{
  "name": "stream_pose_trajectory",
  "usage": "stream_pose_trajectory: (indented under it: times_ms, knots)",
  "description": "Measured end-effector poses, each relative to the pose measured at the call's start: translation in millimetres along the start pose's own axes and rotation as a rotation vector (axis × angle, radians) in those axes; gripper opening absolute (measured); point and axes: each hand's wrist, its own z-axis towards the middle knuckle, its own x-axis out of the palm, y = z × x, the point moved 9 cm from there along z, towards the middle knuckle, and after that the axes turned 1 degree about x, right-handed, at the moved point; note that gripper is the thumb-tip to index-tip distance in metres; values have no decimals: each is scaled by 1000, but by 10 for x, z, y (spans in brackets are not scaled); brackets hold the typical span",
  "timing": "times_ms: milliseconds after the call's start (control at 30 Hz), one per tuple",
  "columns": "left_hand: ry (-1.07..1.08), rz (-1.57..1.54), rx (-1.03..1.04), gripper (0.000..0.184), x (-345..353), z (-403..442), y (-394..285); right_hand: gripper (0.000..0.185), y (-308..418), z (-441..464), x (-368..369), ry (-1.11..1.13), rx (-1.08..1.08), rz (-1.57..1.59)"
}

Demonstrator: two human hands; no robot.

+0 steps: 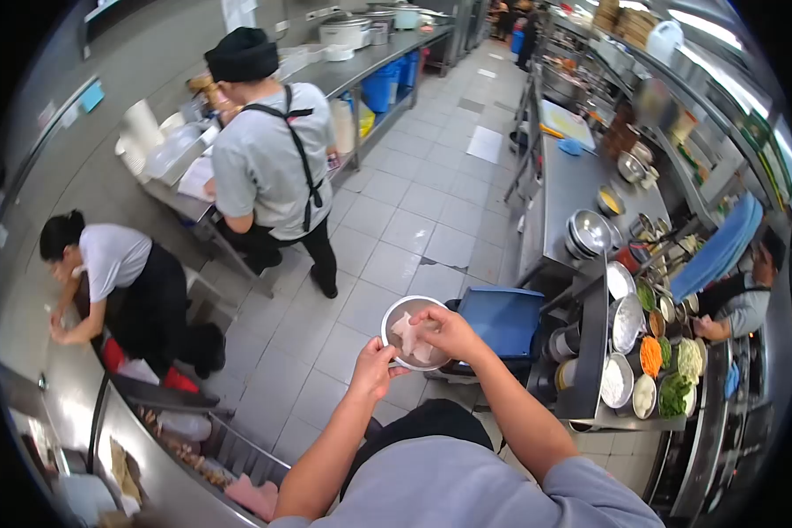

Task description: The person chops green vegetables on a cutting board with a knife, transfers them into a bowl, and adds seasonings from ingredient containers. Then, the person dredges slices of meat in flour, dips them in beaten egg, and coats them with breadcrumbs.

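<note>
Light: bright, cool, from ceiling lamp beyond and right of bowl | glare: sheen on floor tiles beyond bowl, shine on steel counter left of it | shadow: dark under worktable beyond and left of bowl | focus: bowl fairly clear, distant floor soft | distortion: fisheye curving, black corners

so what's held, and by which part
Left hand: a round silver metal bowl, by its left rim. Right hand: touches pale pink pieces inside, grip unclear.

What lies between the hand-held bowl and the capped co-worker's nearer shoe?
In the head view, only bare tiled floor shows between the bowl and that shoe.
</note>
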Motion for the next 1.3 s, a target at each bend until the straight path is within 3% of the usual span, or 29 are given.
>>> stream_pose_trajectory:
  times_ms: [33,67,100,167,200,233,300,333,367,433,500,567,633,700,733,833,967,1100,1167,1200,1300]
  knots:
    - [25,51,13,12,96,140,-66,34,-121,29,-177,-117,90,-71]
    - [29,59,63,16,198,153,-118,48,-180,37,-257,-214,11,-184]
    - [54,74,49,16,303,211,-59,48,-343,5,-272,-243,27,-185]
    - [68,210,308,21,496,322,-179,65,-473,-12,-377,-417,97,-33]
    - [34,576,645,24,491,484,-203,77,-603,39,-371,-467,13,-7]
    - [81,593,649,24,503,600,-144,74,-558,73,-406,-439,45,-13]
    - [157,636,621,25,597,842,-104,70,-913,217,-379,-486,132,184]
    - [205,517,434,26,654,911,-113,66,-1013,288,-332,-444,194,356]
    - [256,535,421,26,816,886,-245,62,-1074,357,-304,-394,246,529]
    - [209,419,57,16,931,957,-234,55,-1100,469,-378,-348,258,680]
    - [253,385,-47,19,1059,1079,-214,47,-1277,551,-546,-370,265,755]
    - [281,355,-156,21,1189,1246,-144,45,-1152,573,-820,-388,97,710]
    - [322,290,-211,21,1283,1337,-65,41,-1116,468,-1071,-389,78,498]
    - [357,276,-249,28,1446,1437,-4,35,-816,332,-1374,-452,-54,-114]
    - [356,269,-265,29,1515,1490,25,35,-759,251,-1500,-480,-42,-124]
    - [424,269,-314,31,1775,1646,162,27,-713,12,-1671,-369,74,-263]
    - [474,250,-354,28,2081,1740,234,23,-766,-1135,-2981,-1241,292,-256]
    - [542,298,-361,28,2259,1867,202,37,-1031,-2296,-3720,-1661,702,-923]
    - [589,339,-365,36,2283,1986,190,38,-1489,-2509,-3841,-1563,1013,-802]
    - [618,347,-384,36,2298,2039,191,32,-1761,-2514,-3890,-1400,1114,-610]
    - [640,396,-398,37,2302,2195,112,27,-1734,-2457,-3956,-1366,1115,-631]
